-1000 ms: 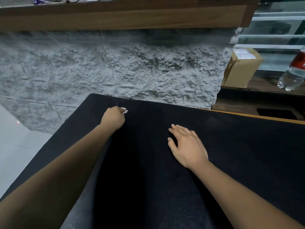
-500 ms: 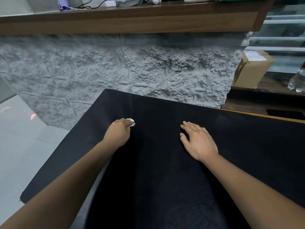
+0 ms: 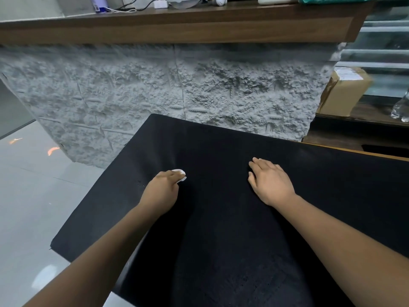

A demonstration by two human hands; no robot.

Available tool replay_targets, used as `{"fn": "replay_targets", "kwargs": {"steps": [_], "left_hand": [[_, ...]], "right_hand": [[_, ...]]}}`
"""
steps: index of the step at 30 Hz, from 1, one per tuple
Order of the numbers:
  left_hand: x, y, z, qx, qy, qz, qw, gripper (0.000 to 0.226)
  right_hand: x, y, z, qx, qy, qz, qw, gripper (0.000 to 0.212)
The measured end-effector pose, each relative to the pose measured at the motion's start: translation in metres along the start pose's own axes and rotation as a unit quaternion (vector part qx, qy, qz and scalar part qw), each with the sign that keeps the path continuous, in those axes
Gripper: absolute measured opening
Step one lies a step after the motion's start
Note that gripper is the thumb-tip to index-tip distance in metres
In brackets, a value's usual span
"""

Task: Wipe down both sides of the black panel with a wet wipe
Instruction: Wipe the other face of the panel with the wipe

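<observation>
In the head view, the large flat matte black panel (image 3: 221, 229) fills the lower centre and right of the frame. Its far edge lies near the rough grey stone-textured wall (image 3: 177, 85), and its left edge and near-left corner jut out over the glossy pale tiled floor (image 3: 33, 185). The left hand (image 3: 161, 191), just left of centre, is curled around a small bunched white wet wipe (image 3: 180, 173). Only a bit of the wipe shows past the fingers, and it is pressed onto the panel's top face. The right hand (image 3: 271, 182), right of centre, lies flat on the panel with its fingers straight and close together, apparently bracing it. What supports the panel underneath is mostly hidden, and only a thin wooden edge (image 3: 354, 152) peeks out at the right. The main risk is therefore that a hard push towards the overhanging left side tips or slides the panel, more so if the bracing hand lifts. The wipe is wadded small, so each stroke probably covers a narrow band, which could leave streaks or missed strips that are hard to spot on the dark, shadowed surface. It could also slip out of the curled fingers. The underside seems not yet dealt with. Turning so wide a panel in this tight spot could knock the wall, or the brown cardboard box (image 3: 345, 91) and clear plastic bottle (image 3: 400, 107) at the right edge.
</observation>
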State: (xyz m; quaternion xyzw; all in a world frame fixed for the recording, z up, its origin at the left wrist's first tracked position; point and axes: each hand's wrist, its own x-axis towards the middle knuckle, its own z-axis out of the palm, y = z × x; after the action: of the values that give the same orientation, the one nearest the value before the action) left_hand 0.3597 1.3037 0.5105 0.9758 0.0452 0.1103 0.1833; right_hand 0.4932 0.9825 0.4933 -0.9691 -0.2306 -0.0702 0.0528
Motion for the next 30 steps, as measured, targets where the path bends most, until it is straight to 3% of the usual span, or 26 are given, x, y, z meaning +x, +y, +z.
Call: {"fn": "replay_targets", "kwargs": {"steps": [3, 6, 16, 22, 30], "left_hand": [[-0.015, 0.002, -0.005, -0.004, -0.002, -0.004, 1.000, 0.052], [-0.033, 0.005, -0.009, -0.002, 0.001, -0.007, 1.000, 0.049], [-0.087, 0.003, -0.010, -0.018, 0.033, -0.002, 0.999, 0.053], [-0.116, 0.006, -0.019, -0.017, 0.024, 0.010, 1.000, 0.061], [-0.166, 0.007, -0.026, -0.010, 0.041, 0.030, 0.999, 0.051]], "right_hand": [[0.000, -0.010, -0.004, -0.026, -0.016, 0.008, 0.999, 0.048], [-0.004, -0.028, -0.008, 0.021, -0.009, 0.002, 1.000, 0.047], [-0.041, -0.143, -0.014, 0.176, -0.027, -0.152, 0.972, 0.046], [-0.075, -0.180, -0.014, 0.205, -0.047, -0.208, 0.955, 0.046], [-0.115, -0.203, -0.018, 0.210, -0.048, -0.259, 0.942, 0.046]]}}
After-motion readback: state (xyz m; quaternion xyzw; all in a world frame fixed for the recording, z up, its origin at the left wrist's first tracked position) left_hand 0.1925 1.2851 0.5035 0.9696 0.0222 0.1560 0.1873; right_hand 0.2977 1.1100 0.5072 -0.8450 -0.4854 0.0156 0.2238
